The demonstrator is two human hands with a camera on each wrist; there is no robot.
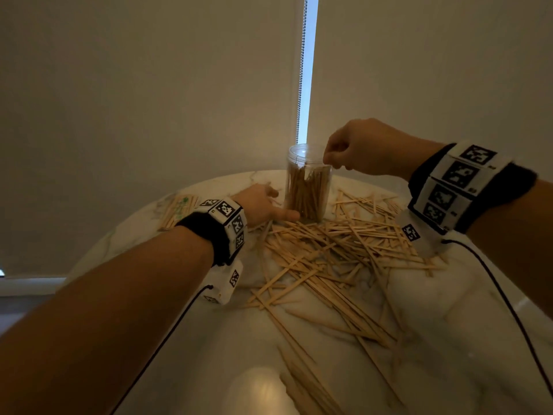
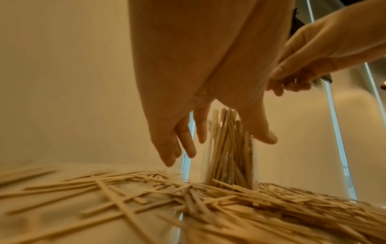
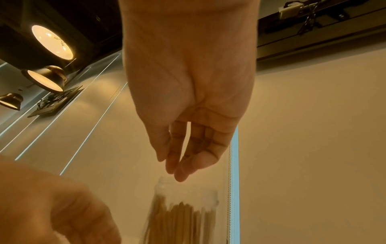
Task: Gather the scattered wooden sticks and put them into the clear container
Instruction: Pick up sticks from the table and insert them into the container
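A clear round container (image 1: 308, 187) stands upright at the back of the marble table, packed with upright wooden sticks. Scattered wooden sticks (image 1: 329, 253) lie in a loose heap in front of it and to its right. My left hand (image 1: 279, 203) is low at the container's left side, fingers spread and thumb stretched across its base; I cannot tell if it touches. From the left wrist view the container (image 2: 229, 161) shows between thumb and fingers (image 2: 183, 148). My right hand (image 1: 332, 163) hovers over the rim, fingers (image 3: 177, 170) pointing down and holding nothing above the container (image 3: 183, 206).
A wrapped bundle of sticks (image 1: 179, 209) with green print lies at the table's back left. More sticks trail toward the near edge (image 1: 302, 381). Closed blinds and a bead chain (image 1: 300, 70) hang right behind the round table (image 1: 449, 339). Wrist cables run over the table.
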